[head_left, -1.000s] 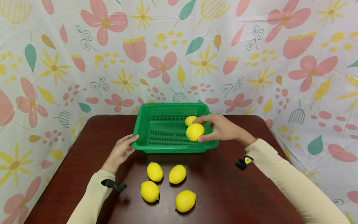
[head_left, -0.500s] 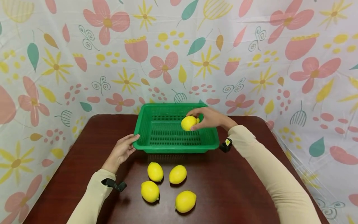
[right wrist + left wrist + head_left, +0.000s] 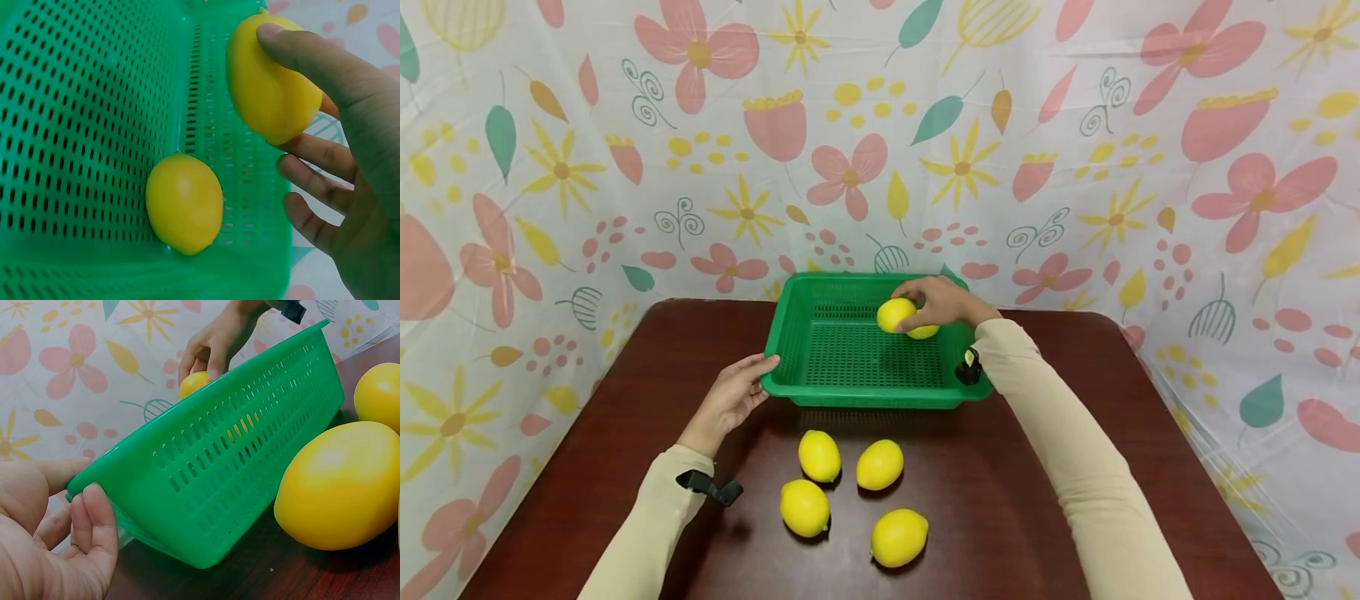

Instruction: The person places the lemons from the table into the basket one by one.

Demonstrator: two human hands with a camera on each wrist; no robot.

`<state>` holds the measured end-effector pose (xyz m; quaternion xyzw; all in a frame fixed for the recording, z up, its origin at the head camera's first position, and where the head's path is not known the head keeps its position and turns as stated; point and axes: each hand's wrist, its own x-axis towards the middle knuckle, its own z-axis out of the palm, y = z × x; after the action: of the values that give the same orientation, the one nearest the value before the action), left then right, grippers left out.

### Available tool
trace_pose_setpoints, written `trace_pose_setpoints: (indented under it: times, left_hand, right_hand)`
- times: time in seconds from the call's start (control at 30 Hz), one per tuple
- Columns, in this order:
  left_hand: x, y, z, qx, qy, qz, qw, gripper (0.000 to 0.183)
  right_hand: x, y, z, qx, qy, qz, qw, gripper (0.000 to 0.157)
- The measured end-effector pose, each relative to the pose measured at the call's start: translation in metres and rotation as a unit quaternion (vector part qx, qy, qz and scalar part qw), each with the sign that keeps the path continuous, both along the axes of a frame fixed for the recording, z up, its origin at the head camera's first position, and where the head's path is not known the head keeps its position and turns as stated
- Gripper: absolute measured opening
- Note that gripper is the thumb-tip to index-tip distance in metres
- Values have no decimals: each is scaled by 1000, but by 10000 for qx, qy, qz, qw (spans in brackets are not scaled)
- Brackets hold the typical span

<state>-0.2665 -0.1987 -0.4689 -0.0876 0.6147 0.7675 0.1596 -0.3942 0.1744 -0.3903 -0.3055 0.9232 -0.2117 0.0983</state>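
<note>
A green plastic basket with slotted walls stands toward the back of the table. My left hand grips its left rim, thumb on top and fingers curled beneath, as the left wrist view shows close up. Over the basket's right part, my right hand holds a yellow lemon between thumb and fingers. Below that one, a second lemon lies on the basket floor near its corner; in the head view the right hand partly covers it.
Several lemons lie on the dark wooden table in front of the basket, among them a front right lemon and a back left lemon. A flower-printed cloth hangs behind the table and along its sides.
My right hand has carried its lemon leftward and back, from the basket's right front to over its back right part. The left hand keeps its grip on the rim.
</note>
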Motion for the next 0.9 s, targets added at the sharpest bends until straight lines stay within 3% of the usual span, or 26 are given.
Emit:
trace_pose_setpoints:
  times: [0.17,0.6,0.9]
  left_hand:
    - [0,-1,0,16,-8,-16,10000,59]
    - [-2,2,-4,-115,-93,49,9999,59]
    - [-3,1,-4,-65,-14,57,10000,55]
  right_hand:
    - [-12,-11,-13,-139,125,-263,9995,64]
    - [-22,-24,-45,317,-39,-629,9975,67]
    - [-25,-32,-53,382,34,-808,9960,66]
